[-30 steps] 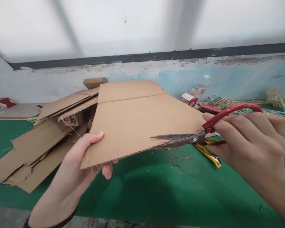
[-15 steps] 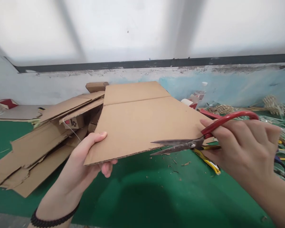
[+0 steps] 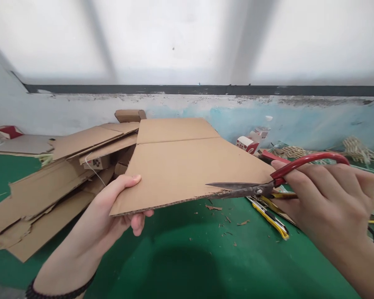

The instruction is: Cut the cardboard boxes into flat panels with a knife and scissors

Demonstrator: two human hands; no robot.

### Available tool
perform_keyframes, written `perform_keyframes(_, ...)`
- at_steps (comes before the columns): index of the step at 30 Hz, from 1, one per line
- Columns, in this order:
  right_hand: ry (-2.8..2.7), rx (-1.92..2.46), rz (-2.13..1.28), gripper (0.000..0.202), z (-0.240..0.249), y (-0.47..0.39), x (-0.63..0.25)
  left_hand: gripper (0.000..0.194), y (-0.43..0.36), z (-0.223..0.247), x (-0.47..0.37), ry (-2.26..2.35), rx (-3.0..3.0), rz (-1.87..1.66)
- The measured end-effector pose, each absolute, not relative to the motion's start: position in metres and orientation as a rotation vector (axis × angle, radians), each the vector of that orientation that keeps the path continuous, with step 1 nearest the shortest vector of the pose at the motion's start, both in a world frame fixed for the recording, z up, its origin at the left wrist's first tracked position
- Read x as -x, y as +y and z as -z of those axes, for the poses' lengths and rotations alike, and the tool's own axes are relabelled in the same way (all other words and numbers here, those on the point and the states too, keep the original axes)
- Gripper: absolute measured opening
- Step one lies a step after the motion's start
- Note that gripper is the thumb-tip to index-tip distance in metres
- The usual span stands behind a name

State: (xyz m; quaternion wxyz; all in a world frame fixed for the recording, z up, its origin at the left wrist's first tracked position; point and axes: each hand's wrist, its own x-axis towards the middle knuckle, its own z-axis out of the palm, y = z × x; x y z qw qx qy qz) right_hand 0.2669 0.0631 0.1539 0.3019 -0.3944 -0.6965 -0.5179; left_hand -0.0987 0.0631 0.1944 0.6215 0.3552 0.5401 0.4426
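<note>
My left hand (image 3: 115, 211) grips the near left corner of a creased cardboard sheet (image 3: 174, 166), thumb on top and fingers underneath. The sheet is held up above the green table. In my right hand (image 3: 327, 199) is a pair of red-handled scissors (image 3: 259, 191). One blade lies over the sheet's top near its right front edge, and the other runs along that edge, partly hidden. The front edge looks ragged beside the blades. Below the scissors, a yellow utility knife (image 3: 269, 218) rests on the table.
Torn cardboard pieces (image 3: 50, 195) are piled on the left of the green table (image 3: 174, 265). Cardboard scraps (image 3: 213, 207) lie below the sheet. A small red and white box (image 3: 247, 144) stands by the wall, with wooden lattice pieces (image 3: 358, 149) at the far right.
The scissors have shifted slightly right, and their blades now straddle the sheet's front edge. More of the utility knife shows. My left hand keeps its hold on the cardboard.
</note>
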Motion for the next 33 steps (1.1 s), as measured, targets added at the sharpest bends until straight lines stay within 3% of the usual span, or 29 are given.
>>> perform_keyframes(27, -1.850, 1.027, 1.238, 0.025, -0.141, 0.067, -0.258, 0.035, 0.061, -0.182, 0.093, 1.119, -0.808, -0.993)
perform_keyframes(31, -1.871, 1.079, 1.177, 0.012, -0.138, 0.068, -0.254, 0.031, 0.063, -0.179, 0.090, 1.100, -0.794, -1.004)
perform_keyframes(33, -1.837, 1.107, 1.180, 0.020, -0.135, 0.069, -0.255, 0.031, 0.063, -0.178, 0.089, 1.098, -0.791, -1.016)
